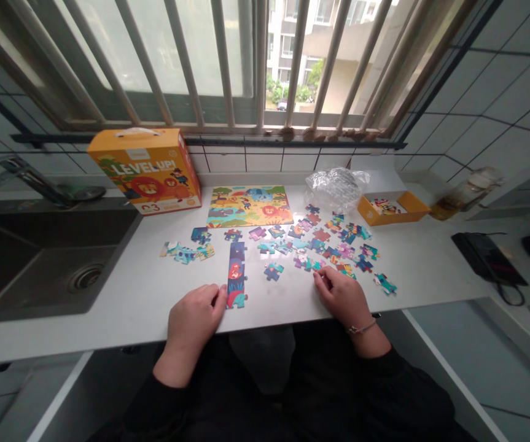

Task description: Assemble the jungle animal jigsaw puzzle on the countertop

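My left hand (198,312) rests on the counter with its fingers curled in, its thumb side close against a vertical strip of joined puzzle pieces (236,273). The strip is dark blue at the top, with a red animal in the middle. My right hand (342,296) lies at the near edge of the spread of loose puzzle pieces (320,236), fingers folded and no piece visible in them. Between the hands sits a single blue puzzle piece (272,271). Left of the strip is a joined cluster with a blue-green creature (184,253). Behind it all lies a picture board (250,205).
An orange puzzle box (147,175) stands at the back left beside the sink (108,252). To the back right are crumpled clear plastic (336,187), an open orange tray (393,212) and a glass bottle (465,193). A black phone (490,261) lies far right.
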Tool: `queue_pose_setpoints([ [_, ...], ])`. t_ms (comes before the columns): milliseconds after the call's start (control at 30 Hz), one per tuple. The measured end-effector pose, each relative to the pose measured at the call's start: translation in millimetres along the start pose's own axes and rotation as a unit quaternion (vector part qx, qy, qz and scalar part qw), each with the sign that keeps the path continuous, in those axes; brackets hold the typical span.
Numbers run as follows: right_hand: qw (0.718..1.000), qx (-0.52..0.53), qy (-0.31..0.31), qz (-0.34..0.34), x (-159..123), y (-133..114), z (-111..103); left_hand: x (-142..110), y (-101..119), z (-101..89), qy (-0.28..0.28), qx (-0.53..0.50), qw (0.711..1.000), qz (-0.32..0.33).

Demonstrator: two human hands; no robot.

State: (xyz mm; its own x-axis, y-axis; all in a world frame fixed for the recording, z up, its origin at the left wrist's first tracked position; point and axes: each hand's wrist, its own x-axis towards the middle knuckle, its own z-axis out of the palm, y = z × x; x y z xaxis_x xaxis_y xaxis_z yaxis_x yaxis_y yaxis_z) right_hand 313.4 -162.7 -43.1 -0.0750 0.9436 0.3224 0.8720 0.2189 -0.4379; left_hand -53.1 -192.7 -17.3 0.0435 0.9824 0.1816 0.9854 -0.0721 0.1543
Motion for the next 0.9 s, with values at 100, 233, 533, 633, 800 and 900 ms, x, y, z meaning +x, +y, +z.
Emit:
queue_pose_setpoints([
  [100,1.000,0.004,0.007,-0.004,-0.5,0.5,0.0,0.1,0.8,0.5,-0.006,0.006,1.000,-0.009],
  [233,1.000,0.000,0.009,-0.004,-1.3,2.4,1.1,-0.5,0.8,1.5,-0.014,0.012,1.000,-0.017],
  [533,1.000,-0.003,0.005,-0.002,-0.4,-0.4,0.2,-0.6,1.6,-0.8,-0.019,0.002,1.000,-0.018],
  [633,1.000,-0.003,0.003,0.002,-0.7,1.1,1.0,-0.2,2.4,-1.9,-0.021,-0.001,1.000,-0.020],
  [800,1.000,-0.008,0.001,0.000,-1.2,3.8,2.6,0.0,3.4,-2.7,-0.021,0.004,1.000,-0.021],
  [900,1.000,-0.007,0.002,0.003,-1.2,3.5,2.5,0.2,2.6,-1.8,-0.018,0.006,1.000,-0.018],
])
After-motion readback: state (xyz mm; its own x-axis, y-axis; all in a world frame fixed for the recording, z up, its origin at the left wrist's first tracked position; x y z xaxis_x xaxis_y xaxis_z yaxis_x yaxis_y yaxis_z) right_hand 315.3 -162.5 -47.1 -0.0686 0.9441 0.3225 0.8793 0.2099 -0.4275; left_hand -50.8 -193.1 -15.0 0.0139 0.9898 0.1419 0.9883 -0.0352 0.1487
